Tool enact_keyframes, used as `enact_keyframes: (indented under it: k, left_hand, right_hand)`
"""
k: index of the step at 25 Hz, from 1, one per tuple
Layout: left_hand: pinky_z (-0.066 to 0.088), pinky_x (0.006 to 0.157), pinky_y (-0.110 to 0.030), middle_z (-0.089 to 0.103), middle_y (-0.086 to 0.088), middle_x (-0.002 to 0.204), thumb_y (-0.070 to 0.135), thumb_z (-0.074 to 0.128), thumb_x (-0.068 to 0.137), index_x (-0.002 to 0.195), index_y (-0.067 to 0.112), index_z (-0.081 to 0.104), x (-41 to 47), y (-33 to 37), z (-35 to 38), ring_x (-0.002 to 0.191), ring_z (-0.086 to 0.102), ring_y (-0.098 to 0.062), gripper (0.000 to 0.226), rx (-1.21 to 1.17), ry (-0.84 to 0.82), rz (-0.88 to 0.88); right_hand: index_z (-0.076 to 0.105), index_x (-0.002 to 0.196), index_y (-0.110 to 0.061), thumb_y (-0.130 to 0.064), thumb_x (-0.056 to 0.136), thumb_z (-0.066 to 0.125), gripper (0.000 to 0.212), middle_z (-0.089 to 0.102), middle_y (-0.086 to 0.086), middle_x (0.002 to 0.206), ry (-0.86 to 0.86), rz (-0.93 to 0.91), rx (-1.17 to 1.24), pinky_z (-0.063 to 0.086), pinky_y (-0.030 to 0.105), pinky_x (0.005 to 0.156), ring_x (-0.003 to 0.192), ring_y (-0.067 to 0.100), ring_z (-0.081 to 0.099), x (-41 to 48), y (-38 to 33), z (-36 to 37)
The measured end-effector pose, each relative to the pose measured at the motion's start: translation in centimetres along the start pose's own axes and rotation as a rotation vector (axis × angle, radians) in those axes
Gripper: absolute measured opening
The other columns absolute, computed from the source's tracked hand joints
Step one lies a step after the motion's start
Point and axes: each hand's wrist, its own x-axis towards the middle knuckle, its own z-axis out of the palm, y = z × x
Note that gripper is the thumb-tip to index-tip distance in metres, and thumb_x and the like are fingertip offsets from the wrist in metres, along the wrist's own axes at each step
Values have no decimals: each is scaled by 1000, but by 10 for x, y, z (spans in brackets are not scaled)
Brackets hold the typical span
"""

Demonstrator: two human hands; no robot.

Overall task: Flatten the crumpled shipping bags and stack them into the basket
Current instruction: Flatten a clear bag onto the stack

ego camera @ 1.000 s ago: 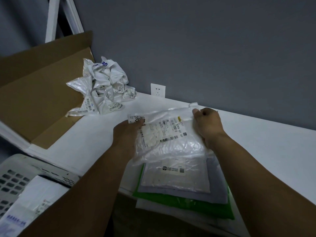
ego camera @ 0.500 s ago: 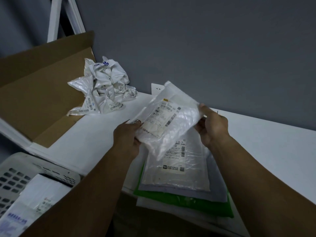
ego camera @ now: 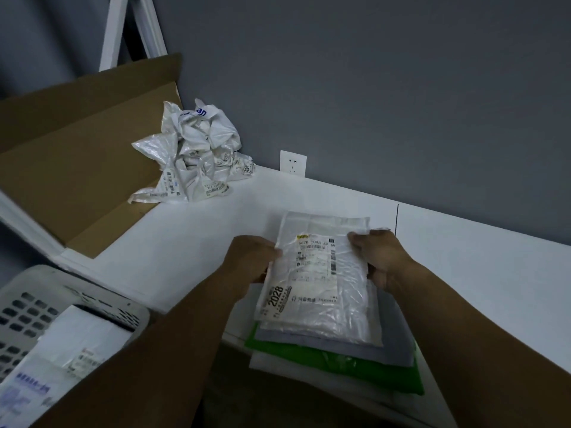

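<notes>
A flattened clear shipping bag (ego camera: 318, 279) with printed labels lies on top of a stack of flat bags (ego camera: 340, 353), grey, green and white, at the table's front edge. My left hand (ego camera: 250, 261) pinches its left edge and my right hand (ego camera: 377, 257) pinches its upper right edge. A heap of crumpled white bags (ego camera: 194, 156) sits at the back left of the table. The white perforated basket (ego camera: 37, 304) stands at the lower left, with flat bags (ego camera: 61, 356) lying in it.
A large brown cardboard sheet (ego camera: 71, 156) leans at the left, under the crumpled heap's edge. The white table (ego camera: 463, 273) runs along a grey wall with a socket (ego camera: 293, 163). A white frame (ego camera: 114, 29) stands behind the cardboard.
The clear bag was lifted off the stack and turned over, and it now lies flat on the stack again, label side up. Both hands still hold its edges.
</notes>
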Motion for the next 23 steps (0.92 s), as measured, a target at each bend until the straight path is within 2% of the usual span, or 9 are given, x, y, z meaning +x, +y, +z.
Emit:
enact_keyframes:
  k: [2,4,6,8,11,15,19,21,23]
  left_hand:
    - [60,74,-46,72,-17,80,4,77,79,79,4,75,8,-11,8,73,68,-31,2,110,41,58]
    - [61,75,-51,73,-18,78,4,73,79,77,2,75,18,-20,15,75,70,-34,4,206,84,107]
    - [60,78,-45,74,-14,83,8,70,82,85,3,77,24,-26,22,79,71,-33,9,312,116,159]
    - [58,79,-35,74,-10,87,12,68,84,88,8,77,25,-29,27,82,70,-27,11,380,135,189]
    - [53,72,-28,74,-7,90,14,65,86,91,12,76,25,-32,32,84,70,-24,13,478,172,167]
    - [54,75,-31,73,-7,95,10,55,86,95,10,73,26,-28,32,90,69,-27,21,478,218,150]
    - [49,87,-37,59,-10,120,20,57,88,121,12,61,20,-21,39,113,55,-29,34,520,308,313]
    - [44,98,-39,50,-8,136,22,55,92,133,15,55,15,-22,49,126,43,-26,41,594,265,465]
    - [31,115,-38,31,-7,156,31,40,99,145,17,44,13,-28,60,143,25,-25,48,719,140,598]
  right_hand:
    - [69,87,1,-7,88,64,9,70,16,83,97,-41,-188,57,39,65,70,31,68,4,4,-2]
    - [66,74,-5,-15,71,63,10,69,16,77,235,-111,-424,57,45,61,71,36,69,10,7,-2]
    - [66,88,-5,-15,73,64,18,70,17,93,278,-148,-540,59,50,79,90,40,68,9,7,2]
    - [59,112,-1,-17,83,64,34,65,19,115,277,-180,-642,51,47,96,109,39,61,5,5,6]
    - [47,130,-2,-28,86,62,53,54,21,132,257,-209,-820,43,43,101,122,41,50,0,8,7]
    - [33,145,-8,-42,91,58,69,25,23,156,284,-385,-1184,30,50,111,141,42,26,-9,13,19]
    - [16,157,-20,-53,100,38,70,-1,17,166,179,-544,-1323,12,59,119,152,39,-1,-8,22,34]
    - [13,159,-24,-54,103,25,65,-5,14,167,102,-543,-1370,6,61,120,153,36,-8,-3,33,35]
    - [7,160,-26,-55,104,15,64,-9,12,168,59,-537,-1399,0,60,122,153,33,-13,3,44,35]
